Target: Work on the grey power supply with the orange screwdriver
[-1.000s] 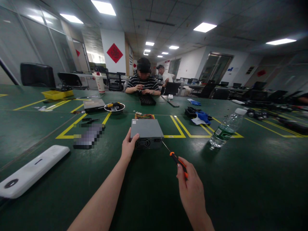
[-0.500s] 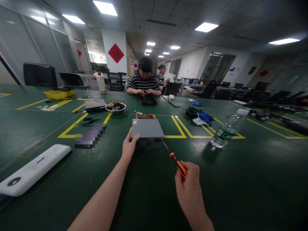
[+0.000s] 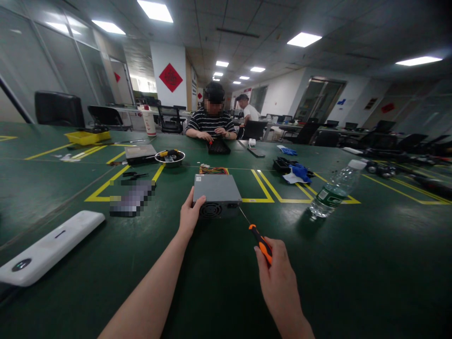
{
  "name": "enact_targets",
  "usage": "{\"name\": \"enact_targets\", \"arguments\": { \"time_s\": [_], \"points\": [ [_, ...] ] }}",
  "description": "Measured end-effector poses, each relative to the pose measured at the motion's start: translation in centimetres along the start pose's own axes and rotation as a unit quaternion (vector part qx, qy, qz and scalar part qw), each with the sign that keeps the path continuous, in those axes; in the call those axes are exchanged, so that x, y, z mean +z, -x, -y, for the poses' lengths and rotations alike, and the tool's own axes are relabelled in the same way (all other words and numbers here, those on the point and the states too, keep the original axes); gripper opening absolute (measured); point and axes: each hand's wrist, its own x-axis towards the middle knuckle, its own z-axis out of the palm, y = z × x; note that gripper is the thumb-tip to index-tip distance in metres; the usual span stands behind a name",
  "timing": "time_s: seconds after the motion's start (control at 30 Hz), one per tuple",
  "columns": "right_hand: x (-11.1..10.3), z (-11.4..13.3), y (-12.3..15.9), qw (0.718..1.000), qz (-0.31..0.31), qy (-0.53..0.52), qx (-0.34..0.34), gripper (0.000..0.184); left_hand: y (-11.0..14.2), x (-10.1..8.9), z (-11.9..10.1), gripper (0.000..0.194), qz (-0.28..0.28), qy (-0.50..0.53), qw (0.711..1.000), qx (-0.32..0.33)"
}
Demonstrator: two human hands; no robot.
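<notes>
A grey power supply box (image 3: 216, 190) with a round fan grille on its near face lies on the green table (image 3: 219, 282), coloured wires trailing behind it. My left hand (image 3: 189, 215) grips its near left corner, thumb on top. My right hand (image 3: 278, 278) is closed round the orange handle of a screwdriver (image 3: 259, 238). The thin shaft points at the box's near right corner and the tip sits at that corner.
A plastic water bottle (image 3: 335, 189) lies tilted to the right. A white flat device (image 3: 49, 248) lies at the left. Farther off are a metal bowl with tools (image 3: 169, 157), a yellow tray (image 3: 86, 137), blue gloves (image 3: 299, 172), and a seated person in a striped shirt (image 3: 211, 123).
My right hand has shifted slightly down and left along the screwdriver handle. The box and my left hand stay where they were.
</notes>
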Motion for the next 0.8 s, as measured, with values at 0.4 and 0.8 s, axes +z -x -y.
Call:
{"name": "enact_targets", "arguments": {
  "time_s": [0.4, 0.8],
  "points": [
    [-0.02, 0.16, -0.08, 0.993, 0.040, 0.093, 0.057, 0.039, 0.10, 0.09, -0.35, 0.067, 0.004, 0.000, 1.000, -0.002],
    [0.32, 0.71, 0.00, 0.996, 0.052, 0.033, 0.063, 0.028, 0.15, 0.05, -0.44, 0.069, -0.007, 0.004, 1.000, -0.009]
  ]
}}
